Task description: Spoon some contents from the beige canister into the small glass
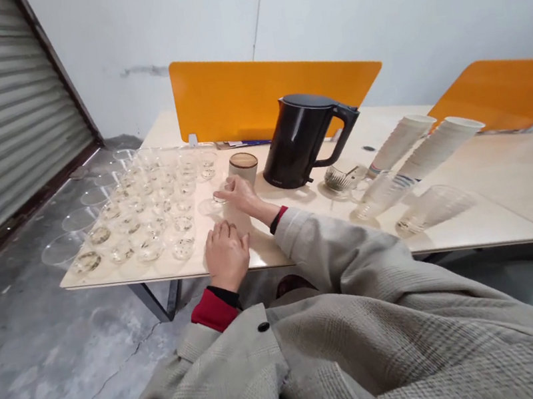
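My right hand (241, 195) is over the table with thumb and fingers pinched together, at a clear plastic cup (209, 206). What lies between the fingertips is too small to make out. My left hand (227, 251) rests near the table's front edge, palm down, fingers stretched out and holding nothing. Just behind my right hand stands a round canister (243, 163) with a brown rim. To the left, many clear plastic cups (148, 246) stand close together in rows, with dark bits at their bottoms.
A black electric kettle (294, 144) stands right of the canister. Farther right, a clear cup holding a dark bristly item (336, 179) lies near stacks of white paper cups (403, 139) and tilted stacked clear cups (434, 206). Orange dividers (229, 94) rise behind.
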Demonstrator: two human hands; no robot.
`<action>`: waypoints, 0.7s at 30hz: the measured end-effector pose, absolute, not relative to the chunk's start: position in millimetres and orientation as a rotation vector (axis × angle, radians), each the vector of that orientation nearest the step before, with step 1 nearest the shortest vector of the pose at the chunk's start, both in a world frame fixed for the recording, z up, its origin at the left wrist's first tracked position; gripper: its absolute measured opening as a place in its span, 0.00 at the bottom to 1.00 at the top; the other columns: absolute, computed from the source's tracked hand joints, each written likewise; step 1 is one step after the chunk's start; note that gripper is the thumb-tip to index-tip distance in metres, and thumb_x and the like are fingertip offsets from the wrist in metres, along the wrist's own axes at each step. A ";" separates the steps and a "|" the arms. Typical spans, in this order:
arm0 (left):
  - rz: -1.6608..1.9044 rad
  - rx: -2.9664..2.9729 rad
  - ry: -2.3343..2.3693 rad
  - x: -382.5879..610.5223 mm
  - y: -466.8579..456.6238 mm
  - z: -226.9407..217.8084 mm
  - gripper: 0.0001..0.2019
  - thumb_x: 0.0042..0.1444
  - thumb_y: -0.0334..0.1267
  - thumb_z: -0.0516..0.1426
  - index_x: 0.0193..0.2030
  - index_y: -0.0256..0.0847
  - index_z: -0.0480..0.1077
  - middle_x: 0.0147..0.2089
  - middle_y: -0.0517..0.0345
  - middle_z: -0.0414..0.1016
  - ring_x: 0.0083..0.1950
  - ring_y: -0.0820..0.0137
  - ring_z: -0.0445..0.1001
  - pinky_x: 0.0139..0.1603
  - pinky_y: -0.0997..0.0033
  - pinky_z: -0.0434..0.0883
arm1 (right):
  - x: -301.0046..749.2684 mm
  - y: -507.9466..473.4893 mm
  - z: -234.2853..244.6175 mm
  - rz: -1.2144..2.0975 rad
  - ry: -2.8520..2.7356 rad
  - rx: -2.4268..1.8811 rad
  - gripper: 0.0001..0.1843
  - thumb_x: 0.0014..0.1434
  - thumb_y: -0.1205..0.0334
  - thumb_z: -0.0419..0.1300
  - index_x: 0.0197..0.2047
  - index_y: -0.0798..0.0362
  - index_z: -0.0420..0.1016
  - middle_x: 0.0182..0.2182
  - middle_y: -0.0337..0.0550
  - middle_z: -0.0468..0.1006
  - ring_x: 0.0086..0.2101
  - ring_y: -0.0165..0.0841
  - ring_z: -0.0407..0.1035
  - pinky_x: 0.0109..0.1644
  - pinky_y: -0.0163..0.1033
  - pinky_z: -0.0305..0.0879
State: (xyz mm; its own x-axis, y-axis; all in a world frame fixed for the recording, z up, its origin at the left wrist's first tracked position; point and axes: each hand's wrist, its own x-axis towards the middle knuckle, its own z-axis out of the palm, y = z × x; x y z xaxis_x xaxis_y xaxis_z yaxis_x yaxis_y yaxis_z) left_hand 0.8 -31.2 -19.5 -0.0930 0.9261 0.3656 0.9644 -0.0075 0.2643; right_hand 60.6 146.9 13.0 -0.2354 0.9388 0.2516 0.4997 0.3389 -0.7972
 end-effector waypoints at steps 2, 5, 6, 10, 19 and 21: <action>-0.708 -2.062 -2.144 0.7 -31.7 -19.7 0.21 0.72 0.43 0.54 0.63 0.30 0.74 0.70 0.36 0.75 0.74 0.48 0.70 0.75 0.47 0.66 | 46.8 153.3 13.3 0.723 -1.869 -1.322 0.18 0.55 0.53 0.72 0.38 0.49 0.68 0.30 0.34 0.72 0.35 0.34 0.67 0.42 0.39 0.62; -0.717 -2.059 -2.135 0.8 -32.2 -20.4 0.21 0.72 0.42 0.54 0.63 0.29 0.74 0.70 0.34 0.75 0.74 0.47 0.70 0.75 0.46 0.66 | 32.8 161.1 12.5 0.681 -1.889 -1.392 0.17 0.57 0.53 0.72 0.38 0.49 0.68 0.31 0.34 0.72 0.35 0.34 0.68 0.42 0.39 0.62; -0.716 -2.058 -2.135 0.9 -32.2 -20.7 0.21 0.72 0.42 0.54 0.62 0.29 0.74 0.70 0.34 0.75 0.74 0.47 0.70 0.74 0.46 0.67 | 29.3 163.5 12.3 0.667 -1.897 -1.410 0.17 0.58 0.52 0.72 0.39 0.49 0.69 0.32 0.34 0.73 0.35 0.33 0.68 0.42 0.38 0.62; -0.733 -2.048 -2.135 1.3 -32.0 -21.9 0.20 0.72 0.41 0.54 0.61 0.29 0.75 0.70 0.34 0.75 0.74 0.47 0.71 0.74 0.46 0.67 | 17.9 171.7 11.5 0.633 -1.871 -1.476 0.20 0.61 0.50 0.72 0.48 0.51 0.72 0.37 0.38 0.78 0.39 0.34 0.70 0.45 0.37 0.65; -0.759 -2.038 -2.132 2.1 -32.6 -20.5 0.18 0.70 0.39 0.57 0.61 0.32 0.76 0.69 0.34 0.76 0.73 0.48 0.72 0.74 0.44 0.69 | 3.7 183.4 8.7 0.641 -1.835 -1.536 0.18 0.62 0.52 0.71 0.48 0.51 0.72 0.40 0.43 0.80 0.39 0.36 0.73 0.46 0.39 0.68; -0.751 -2.040 -2.133 2.2 -32.9 -19.3 0.18 0.70 0.39 0.57 0.61 0.32 0.76 0.68 0.34 0.76 0.73 0.48 0.72 0.73 0.44 0.69 | 1.7 185.9 7.8 0.651 -1.826 -1.532 0.17 0.62 0.53 0.71 0.46 0.50 0.72 0.38 0.41 0.79 0.39 0.36 0.73 0.46 0.39 0.68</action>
State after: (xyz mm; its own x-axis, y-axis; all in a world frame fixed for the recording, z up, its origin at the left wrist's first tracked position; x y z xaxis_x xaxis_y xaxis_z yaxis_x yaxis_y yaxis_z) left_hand 2.2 -32.9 -19.3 -0.1001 0.9127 0.3963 0.9597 -0.0166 0.2806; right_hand 1.7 185.9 7.8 -0.0977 0.9810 0.1676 0.6534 0.1903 -0.7327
